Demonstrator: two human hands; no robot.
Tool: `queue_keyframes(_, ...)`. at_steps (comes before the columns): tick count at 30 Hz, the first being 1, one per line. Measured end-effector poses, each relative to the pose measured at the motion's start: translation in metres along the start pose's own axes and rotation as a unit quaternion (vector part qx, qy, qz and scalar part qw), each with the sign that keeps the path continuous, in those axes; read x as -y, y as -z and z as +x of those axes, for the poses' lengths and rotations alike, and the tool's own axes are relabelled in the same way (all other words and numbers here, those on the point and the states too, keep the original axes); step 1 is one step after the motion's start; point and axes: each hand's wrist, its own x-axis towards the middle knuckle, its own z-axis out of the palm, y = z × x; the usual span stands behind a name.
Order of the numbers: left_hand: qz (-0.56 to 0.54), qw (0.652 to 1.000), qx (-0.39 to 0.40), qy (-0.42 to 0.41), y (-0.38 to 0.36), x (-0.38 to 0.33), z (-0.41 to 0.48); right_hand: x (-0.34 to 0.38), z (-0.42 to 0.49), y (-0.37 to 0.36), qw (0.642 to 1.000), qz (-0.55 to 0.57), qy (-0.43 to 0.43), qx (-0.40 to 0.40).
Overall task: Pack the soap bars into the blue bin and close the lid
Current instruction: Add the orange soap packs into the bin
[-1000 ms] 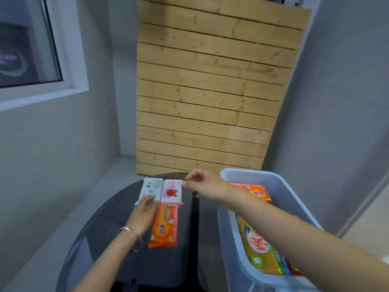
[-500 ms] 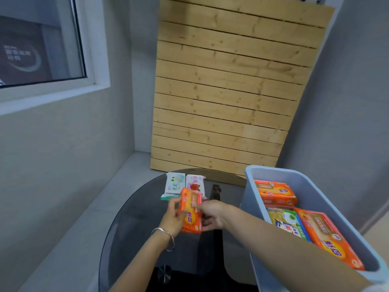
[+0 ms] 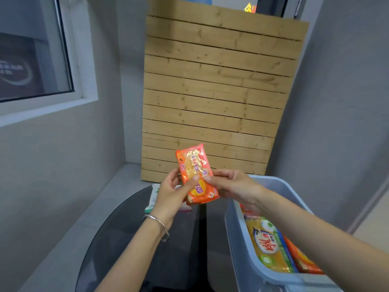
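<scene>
Orange soap bar (image 3: 196,173), upright above counter (image 3: 130,239), pinched between left hand (image 3: 172,194) and right hand (image 3: 233,188); blue bin (image 3: 237,249) open at 4 o'clock; likely risk: glossy wrapper slips, bar falls outside bin

A big wooden board (image 3: 216,98) made of flat planks is stood up at the back of the room. Thin dark lines are seen between the planks. Grey walls are seen on both sides: the left wall (image 3: 52,165) and the right wall (image 3: 336,102). A window (image 3: 31,49) with a white frame is set in the left wall, and blurry white marks are seen through its dark glass. The floor (image 3: 117,186) is light grey. A round table (image 3: 130,239) with a dark glass top is placed just in front of the board. A small orange glow (image 3: 250,7) is seen above the board. The room is lit softly.
</scene>
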Motion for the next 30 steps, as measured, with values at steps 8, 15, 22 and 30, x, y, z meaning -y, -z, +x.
queue_keyframes(8, 0.071, 0.993, 0.086, -0.037, -0.085, -0.002, 0.026, 0.003, -0.037, 0.111, 0.982, -0.119, 0.098, -0.11)
queue_keyframes(15, 0.155, 0.986, 0.06, -0.002, -0.102, 0.038, 0.032, -0.015, -0.036, 0.172, 0.935, -0.33, 0.113, -0.07)
queue_keyframes(22, 0.181, 0.98, 0.083, -0.007, -0.105, 0.059, 0.033, -0.039, -0.011, 0.162, 0.829, -0.552, 0.07, 0.046)
queue_keyframes(30, 0.19, 0.979, 0.071, 0.006, -0.106, 0.069, 0.032, -0.059, -0.005, 0.162, 0.866, -0.497, 0.043, 0.045)
